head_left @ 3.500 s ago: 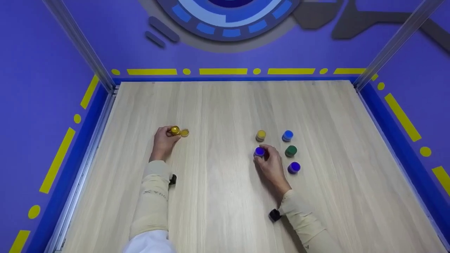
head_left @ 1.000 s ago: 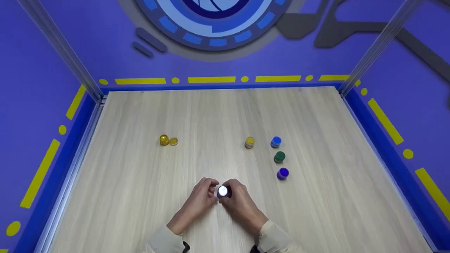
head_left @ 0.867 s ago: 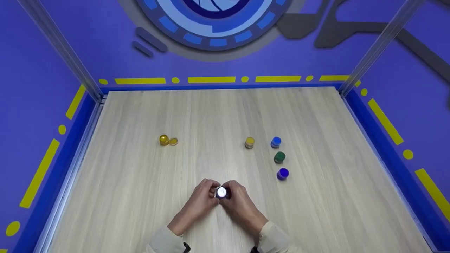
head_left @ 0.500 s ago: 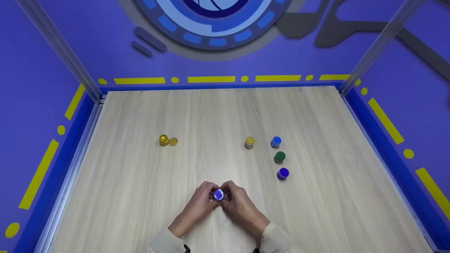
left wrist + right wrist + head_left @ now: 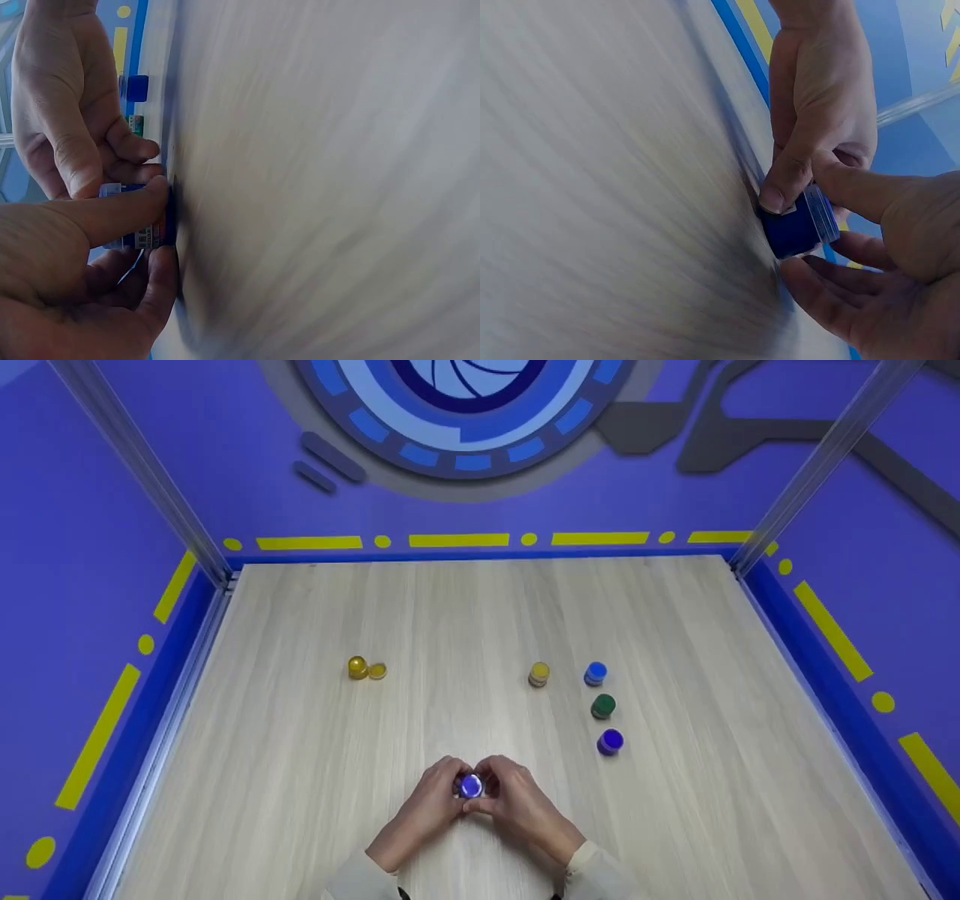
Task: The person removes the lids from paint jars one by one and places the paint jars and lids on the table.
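A small purple paint jar (image 5: 471,786) with a clear-rimmed lid stands at the front middle of the table. My left hand (image 5: 429,804) grips its body from the left; in the left wrist view the thumb and fingers lie on either side of the labelled jar (image 5: 146,234). From the other side my right hand (image 5: 523,808) curls round the jar, its thumb and fingers at the lid (image 5: 823,214) in the right wrist view. Its exact contact there is partly hidden. In that view the left thumb presses the blue-looking body (image 5: 789,234), close to the tabletop.
On the right stand a yellow-capped jar (image 5: 539,674), a blue one (image 5: 595,673), a green one (image 5: 603,706) and another purple one (image 5: 610,742). An open gold jar (image 5: 358,667) sits at left beside its lid (image 5: 377,670). Purple-blue walls (image 5: 525,514) enclose the wooden table (image 5: 450,622).
My right hand has brought the purple jar from the right-hand group to the front middle. My left hand has left the gold jar and joined it. Lately the fingers have shifted slightly around the lid.
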### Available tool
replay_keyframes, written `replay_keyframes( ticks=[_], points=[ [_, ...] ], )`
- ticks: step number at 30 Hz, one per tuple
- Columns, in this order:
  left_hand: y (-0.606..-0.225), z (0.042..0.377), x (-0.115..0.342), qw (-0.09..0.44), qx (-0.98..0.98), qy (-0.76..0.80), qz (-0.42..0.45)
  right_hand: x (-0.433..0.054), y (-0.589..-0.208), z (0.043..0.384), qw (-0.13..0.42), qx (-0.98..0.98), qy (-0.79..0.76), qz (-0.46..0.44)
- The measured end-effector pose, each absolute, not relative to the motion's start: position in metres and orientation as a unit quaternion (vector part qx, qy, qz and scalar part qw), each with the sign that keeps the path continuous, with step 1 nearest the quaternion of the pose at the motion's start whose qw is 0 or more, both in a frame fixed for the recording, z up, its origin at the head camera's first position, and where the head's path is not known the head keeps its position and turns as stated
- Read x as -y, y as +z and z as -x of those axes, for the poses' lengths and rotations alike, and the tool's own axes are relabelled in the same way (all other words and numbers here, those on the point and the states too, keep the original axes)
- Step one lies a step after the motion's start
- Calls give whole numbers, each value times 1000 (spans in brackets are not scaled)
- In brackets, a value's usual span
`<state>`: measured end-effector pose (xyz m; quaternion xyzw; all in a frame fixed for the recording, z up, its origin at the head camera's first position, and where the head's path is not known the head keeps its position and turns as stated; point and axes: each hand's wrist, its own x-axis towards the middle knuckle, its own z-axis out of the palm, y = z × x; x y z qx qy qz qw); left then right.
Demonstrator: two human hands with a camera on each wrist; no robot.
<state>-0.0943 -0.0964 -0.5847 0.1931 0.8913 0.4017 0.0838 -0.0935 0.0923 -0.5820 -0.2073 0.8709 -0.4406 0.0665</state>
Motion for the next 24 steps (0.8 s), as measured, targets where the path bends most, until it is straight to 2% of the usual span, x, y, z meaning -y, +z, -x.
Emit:
replay_keyframes(
  ticks=[4, 7, 17, 24],
  points=[
    [-584, 95, 96, 78, -896, 389, -198, -89, -581, 95, 32, -889, -397, 225],
    [-585, 96, 97, 64, -896, 389, -206, -88, -580, 97, 29, -890, -386, 242],
    [-589, 99, 99, 18, -885, 404, -231, -91, -579, 103, 61, -883, -373, 279],
    [-588, 102, 100, 28, -878, 414, -238, -101, -581, 113, 67, -856, -359, 366]
  ],
)
